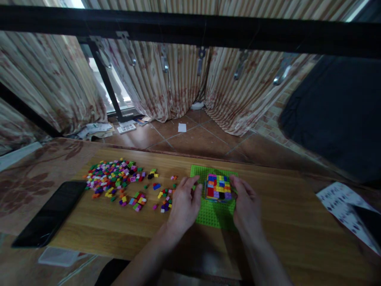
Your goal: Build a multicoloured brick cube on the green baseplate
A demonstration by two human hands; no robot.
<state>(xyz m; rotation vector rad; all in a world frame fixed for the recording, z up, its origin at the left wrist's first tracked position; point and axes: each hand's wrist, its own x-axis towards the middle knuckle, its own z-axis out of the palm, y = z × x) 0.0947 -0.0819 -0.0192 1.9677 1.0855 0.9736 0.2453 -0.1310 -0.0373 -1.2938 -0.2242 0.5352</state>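
Note:
A block built of many-coloured toy bricks [218,187] stands on a green studded baseplate [212,216]. Its top shows rows of red, yellow, blue, purple and orange bricks. To its left is my left hand [185,204], thumb and fingers apart, over the baseplate's left edge and a little away from the block. My right hand [247,204] is at the block's right side, fingers stretched out and fingertips close against it. Whether they touch it I cannot tell. Small loose bricks [166,198] lie just left of my left hand, partly hidden by it.
A large heap of loose bricks [111,176] covers the left of the wooden table [285,214], with smaller clusters [138,201] nearer me. A black phone-like slab [50,214] lies at the left edge. A dark bar [190,33] with metal hooks crosses above.

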